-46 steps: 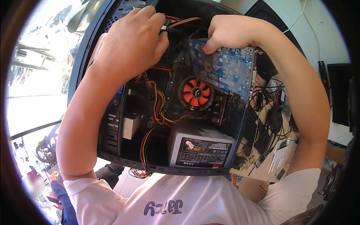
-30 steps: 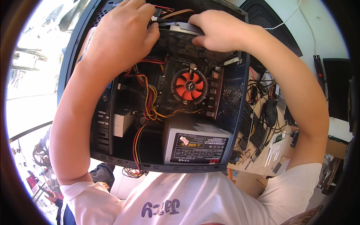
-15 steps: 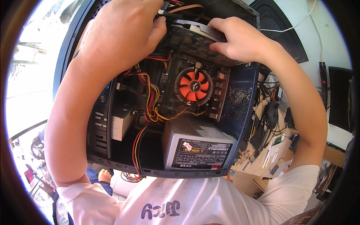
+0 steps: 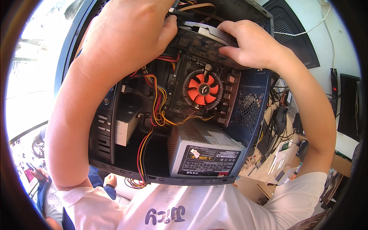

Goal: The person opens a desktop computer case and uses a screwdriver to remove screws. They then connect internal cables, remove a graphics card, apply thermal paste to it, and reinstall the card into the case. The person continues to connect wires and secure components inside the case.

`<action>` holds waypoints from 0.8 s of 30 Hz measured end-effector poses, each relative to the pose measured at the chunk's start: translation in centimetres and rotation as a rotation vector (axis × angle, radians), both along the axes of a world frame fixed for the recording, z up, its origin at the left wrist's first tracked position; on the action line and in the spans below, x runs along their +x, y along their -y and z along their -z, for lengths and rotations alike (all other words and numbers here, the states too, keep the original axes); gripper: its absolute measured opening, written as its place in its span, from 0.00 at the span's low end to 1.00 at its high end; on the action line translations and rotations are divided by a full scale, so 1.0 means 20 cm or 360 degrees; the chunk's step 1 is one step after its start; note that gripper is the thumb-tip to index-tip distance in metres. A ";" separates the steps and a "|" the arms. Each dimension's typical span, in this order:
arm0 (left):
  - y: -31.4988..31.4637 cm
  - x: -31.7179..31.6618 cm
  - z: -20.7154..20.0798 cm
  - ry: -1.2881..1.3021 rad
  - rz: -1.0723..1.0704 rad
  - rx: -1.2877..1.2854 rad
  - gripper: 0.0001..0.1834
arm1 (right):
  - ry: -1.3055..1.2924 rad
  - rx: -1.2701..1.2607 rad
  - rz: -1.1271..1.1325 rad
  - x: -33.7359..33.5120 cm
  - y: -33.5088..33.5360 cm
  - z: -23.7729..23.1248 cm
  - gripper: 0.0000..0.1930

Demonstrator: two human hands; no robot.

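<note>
An opened computer case (image 4: 115,168) fills the middle of the view, its inside facing up. My right hand (image 4: 253,42) grips the outer end of a graphics card (image 4: 209,31) with a silver-grey edge, thumb below and fingers above. At the card's other end my left hand (image 4: 140,27) is closed, thumb and fingers pinching a black cable connector (image 4: 173,10); its fingertips are partly cut off by the top edge. Below the card is a round cooler with a red fan (image 4: 203,89) on the motherboard. Nearest my body lies a silver power supply (image 4: 207,153).
Yellow, red and black wires (image 4: 158,103) hang beside the cooler and over the case's near edge. A drive (image 4: 125,128) sits in the left bay. Cables crowd a desk (image 4: 274,159) at right, below a dark monitor (image 4: 349,105). Another person's hand (image 4: 110,180) shows at lower left.
The case and both hands appear slightly farther right in the view. My grips look the same. The other person at lower left has shifted.
</note>
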State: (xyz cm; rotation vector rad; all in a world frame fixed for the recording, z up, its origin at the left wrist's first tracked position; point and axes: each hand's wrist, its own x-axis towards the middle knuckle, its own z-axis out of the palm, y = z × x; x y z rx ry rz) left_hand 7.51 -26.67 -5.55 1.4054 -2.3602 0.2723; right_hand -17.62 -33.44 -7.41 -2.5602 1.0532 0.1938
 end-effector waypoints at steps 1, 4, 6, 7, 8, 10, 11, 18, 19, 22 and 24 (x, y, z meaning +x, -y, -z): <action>0.00 -0.01 -0.01 0.0016 -0.0010 0.0010 0.09 | 0.0005 -0.0013 -0.0011 0.00 0.00 0.00 0.20; 0.00 -0.04 -0.05 0.0043 -0.0056 0.0047 0.09 | 0.0002 -0.0015 0.0005 0.00 0.00 0.01 0.20; 0.01 -0.07 -0.08 0.0069 -0.0087 0.0073 0.09 | 0.0029 -0.0051 -0.0022 0.00 0.00 0.01 0.20; 0.02 -0.09 -0.10 0.0081 -0.0111 0.0086 0.10 | 0.0043 -0.0069 -0.0035 -0.01 -0.01 0.02 0.20; 0.02 -0.11 -0.13 0.0091 -0.0135 0.0107 0.10 | 0.0042 -0.0097 -0.0054 -0.01 -0.01 0.02 0.19; 0.03 -0.14 -0.16 0.0122 -0.0184 0.0144 0.10 | 0.0038 -0.0155 -0.0086 -0.01 -0.01 0.03 0.19; 0.03 -0.15 -0.18 0.0132 -0.0200 0.0159 0.10 | 0.0034 -0.0177 -0.0082 -0.01 -0.02 0.04 0.19; 0.03 -0.15 -0.18 0.0073 -0.0191 0.0206 0.10 | -0.0102 -0.0114 -0.0060 0.01 -0.04 0.01 0.19; 0.03 -0.13 -0.16 0.0077 -0.0163 0.0172 0.10 | -0.0170 -0.0067 -0.0051 0.02 -0.04 -0.03 0.18; 0.00 -0.07 -0.09 0.0078 -0.0105 0.0116 0.10 | -0.0604 0.0045 0.0031 0.02 -0.04 -0.16 0.16; -0.01 -0.04 -0.07 0.0067 -0.0071 0.0090 0.10 | -0.0551 0.0061 0.0066 -0.02 -0.05 -0.15 0.15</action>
